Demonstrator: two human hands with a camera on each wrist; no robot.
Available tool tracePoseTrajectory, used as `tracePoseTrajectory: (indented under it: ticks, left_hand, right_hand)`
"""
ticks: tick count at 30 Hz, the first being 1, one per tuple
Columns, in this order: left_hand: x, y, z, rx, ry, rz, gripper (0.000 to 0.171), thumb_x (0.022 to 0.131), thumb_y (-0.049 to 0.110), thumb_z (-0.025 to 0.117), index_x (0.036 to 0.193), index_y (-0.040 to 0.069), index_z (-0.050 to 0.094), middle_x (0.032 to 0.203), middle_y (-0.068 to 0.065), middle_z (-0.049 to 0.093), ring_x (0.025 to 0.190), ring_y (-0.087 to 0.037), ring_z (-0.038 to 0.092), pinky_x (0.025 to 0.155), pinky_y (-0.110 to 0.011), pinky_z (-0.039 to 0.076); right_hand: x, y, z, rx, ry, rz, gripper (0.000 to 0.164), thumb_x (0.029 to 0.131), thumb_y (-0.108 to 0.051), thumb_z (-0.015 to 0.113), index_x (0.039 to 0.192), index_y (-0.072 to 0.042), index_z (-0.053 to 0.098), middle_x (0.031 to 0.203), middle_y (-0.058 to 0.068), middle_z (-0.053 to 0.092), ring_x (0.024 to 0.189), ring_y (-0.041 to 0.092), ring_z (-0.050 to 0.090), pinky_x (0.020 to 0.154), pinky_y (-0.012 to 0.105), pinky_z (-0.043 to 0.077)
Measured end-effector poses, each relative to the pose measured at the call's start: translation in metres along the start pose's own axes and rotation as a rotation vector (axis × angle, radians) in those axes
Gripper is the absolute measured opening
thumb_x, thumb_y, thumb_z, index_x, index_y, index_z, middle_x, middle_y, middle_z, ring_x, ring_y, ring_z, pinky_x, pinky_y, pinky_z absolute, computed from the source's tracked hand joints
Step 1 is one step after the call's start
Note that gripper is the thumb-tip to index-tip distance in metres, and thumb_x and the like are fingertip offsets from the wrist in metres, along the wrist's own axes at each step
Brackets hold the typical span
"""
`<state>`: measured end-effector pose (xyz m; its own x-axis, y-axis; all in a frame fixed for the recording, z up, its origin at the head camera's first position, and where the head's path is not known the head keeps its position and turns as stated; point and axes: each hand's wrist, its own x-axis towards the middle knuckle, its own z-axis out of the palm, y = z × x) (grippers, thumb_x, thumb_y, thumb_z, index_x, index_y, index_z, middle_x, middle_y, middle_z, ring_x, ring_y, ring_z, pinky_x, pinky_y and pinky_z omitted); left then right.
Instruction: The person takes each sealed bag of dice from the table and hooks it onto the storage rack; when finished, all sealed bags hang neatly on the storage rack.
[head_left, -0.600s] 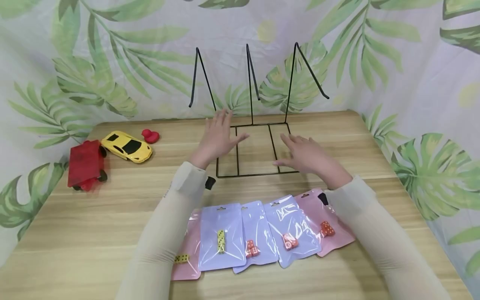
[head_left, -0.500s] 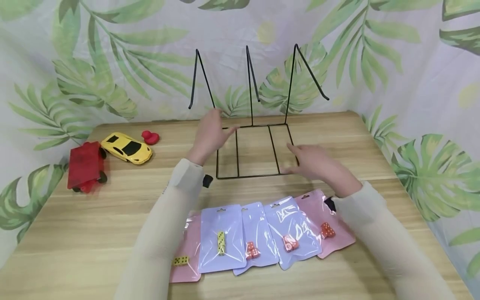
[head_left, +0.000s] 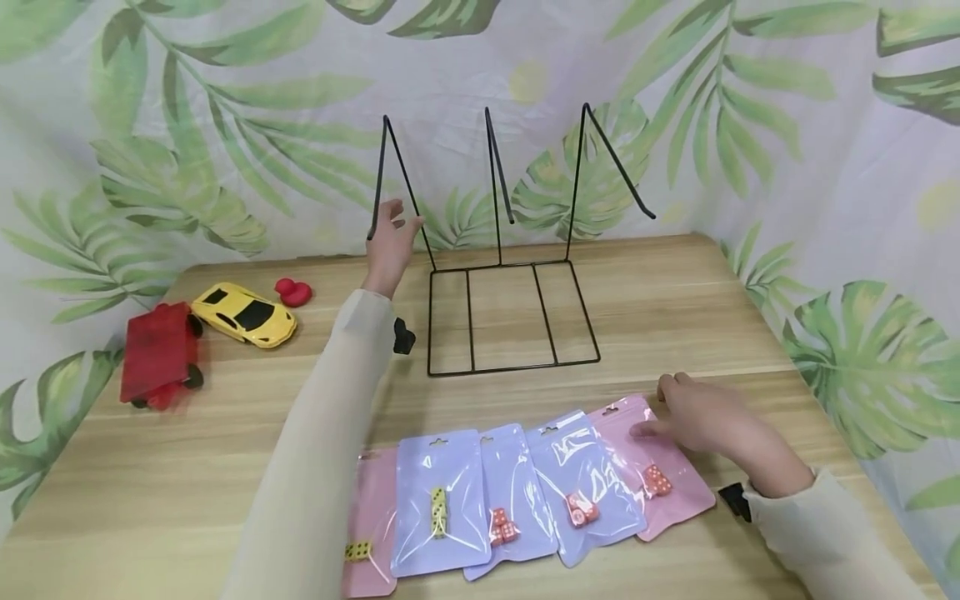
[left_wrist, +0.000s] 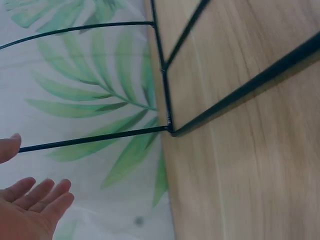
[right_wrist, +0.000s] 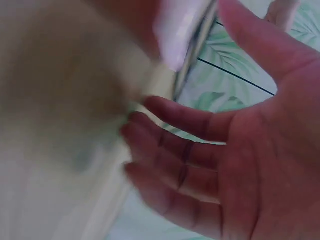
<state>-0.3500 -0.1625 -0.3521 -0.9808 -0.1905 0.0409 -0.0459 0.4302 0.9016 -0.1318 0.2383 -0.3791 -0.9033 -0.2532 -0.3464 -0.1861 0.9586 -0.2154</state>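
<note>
A black wire rack (head_left: 513, 367) with three upright hooked prongs stands at the back of the table. My left hand (head_left: 392, 250) is raised at its left prong, between the hook and the upright; in the left wrist view the thumb lies at the rod (left_wrist: 95, 138) and the fingers are extended, not curled round it. My right hand (head_left: 708, 421) hovers over the top right of a pink zip bag (head_left: 678, 502) with red dice, its fingers loosely bent and holding nothing in the right wrist view. Beside that bag lie three lilac bags (head_left: 420, 462) with dice.
Another pink bag (head_left: 377, 500) with yellow dice lies at the row's left end, partly behind my left sleeve. At the table's back left sit a red toy vehicle (head_left: 155, 350), a yellow toy car (head_left: 247, 312) and a red rubber duck (head_left: 293, 292). A leaf-print cloth (head_left: 300, 50) hangs behind.
My right hand has moved from the rack's base toward me, to the right pink bag. My left hand has shifted left and slightly back to the left prong. The view has tilted slightly up.
</note>
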Motion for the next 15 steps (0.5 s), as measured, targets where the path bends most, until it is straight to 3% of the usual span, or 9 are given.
tracePoseTrajectory:
  ticks: [7,11,15]
  left_hand:
    - [0.016,-0.005,0.003,0.085,-0.001,0.059,0.053,0.102,0.036,0.055,0.15,0.017,0.041,0.151,-0.006,0.049,0.138,-0.023,0.045,0.111,-0.041,0.04]
    - [0.018,0.001,0.006,0.118,-0.007,0.095,0.045,0.103,0.032,0.055,0.144,0.014,0.051,0.137,-0.013,0.06,0.122,-0.026,0.057,0.096,-0.039,0.046]
    - [0.02,0.005,0.011,0.127,0.002,0.116,0.038,0.104,0.028,0.054,0.138,0.012,0.057,0.126,-0.014,0.066,0.108,-0.027,0.061,0.08,-0.033,0.043]
  right_hand:
    - [0.002,-0.003,0.006,0.056,-0.003,0.003,0.06,0.08,-0.059,0.074,0.098,-0.004,0.059,0.089,0.003,0.06,0.072,0.018,0.054,0.065,0.037,0.046]
    - [0.001,-0.002,0.009,0.082,-0.009,0.028,0.045,0.08,-0.048,0.078,0.085,-0.009,0.056,0.077,0.0,0.054,0.065,0.016,0.049,0.058,0.031,0.038]
    - [0.001,0.002,0.012,0.088,-0.019,0.043,0.039,0.081,-0.039,0.079,0.069,-0.014,0.052,0.064,-0.002,0.048,0.058,0.013,0.045,0.053,0.028,0.033]
